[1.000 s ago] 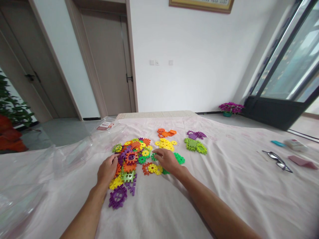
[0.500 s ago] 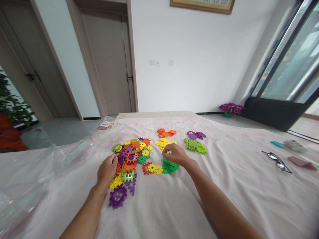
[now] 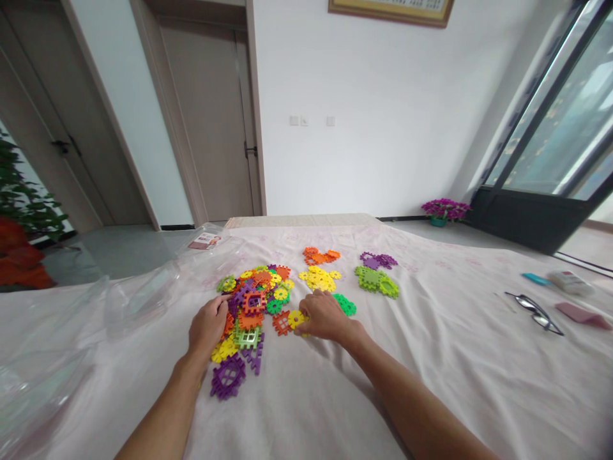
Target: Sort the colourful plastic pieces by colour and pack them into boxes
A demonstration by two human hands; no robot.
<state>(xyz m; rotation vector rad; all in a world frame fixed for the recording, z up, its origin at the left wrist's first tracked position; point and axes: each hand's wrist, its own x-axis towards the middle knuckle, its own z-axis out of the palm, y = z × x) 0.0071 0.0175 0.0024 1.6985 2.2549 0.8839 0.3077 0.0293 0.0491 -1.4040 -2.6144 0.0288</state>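
A mixed heap of plastic interlocking pieces [image 3: 253, 295] in orange, yellow, purple and green lies on a pale pink sheet [image 3: 431, 358]. My left hand [image 3: 207, 326] rests at the heap's left edge, fingers curled against the pieces. My right hand [image 3: 322, 314] lies palm down just right of the heap, fingertips on a yellow round piece [image 3: 295, 319]. Beyond it sit sorted groups: yellow [image 3: 319, 278], orange [image 3: 320, 256], purple [image 3: 377, 260], light green [image 3: 376, 281] and dark green [image 3: 345, 304]. A big purple piece [image 3: 228, 377] lies nearest me.
A clear plastic bag [image 3: 119, 300] lies crumpled at the left. Glasses [image 3: 535, 311], a pink card [image 3: 582, 314] and small items lie at the right. Doors, a potted plant [image 3: 22, 211] and a glass sliding door surround the bed.
My right hand rose to the yellow group half a second ago, then dropped back left and down onto the yellow piece by the heap. The left hand stayed put.
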